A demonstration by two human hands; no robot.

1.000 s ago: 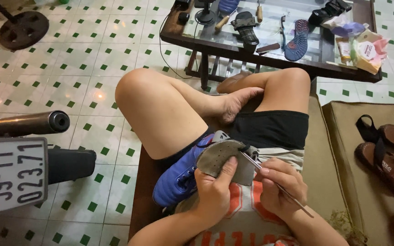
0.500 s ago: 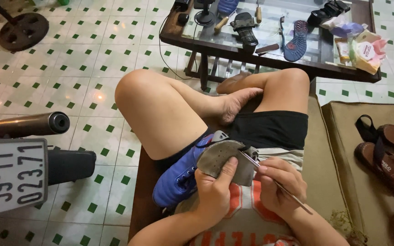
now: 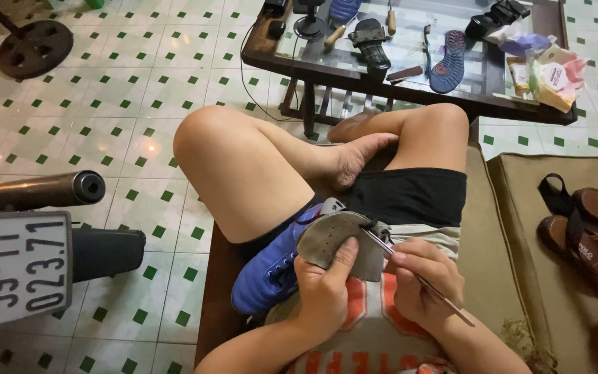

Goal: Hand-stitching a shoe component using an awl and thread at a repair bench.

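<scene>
Your blue shoe looks glossy synthetic — its grey insole matt, rough; the awl thin metal; floor tiles shiny.

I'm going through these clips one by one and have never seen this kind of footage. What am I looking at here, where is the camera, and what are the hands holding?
There is no machine here: a person is working with two bare hands, filmed by one camera worn on their head, so you look down over their crossed legs and lap. The left hand grips a blue sports shoe by its grey sole, turned sole-up. The right hand holds a thin metal tool, its tip at the edge of the sole. The person sits on a brown cushioned seat. Ahead stands a glass-topped table carrying a black sandal, a loose blue shoe sole, wooden-handled tools and some packets. To the right lie brown sandals. At the left edge, part of a vehicle with a number plate shows above the green and white tiled floor.
</scene>
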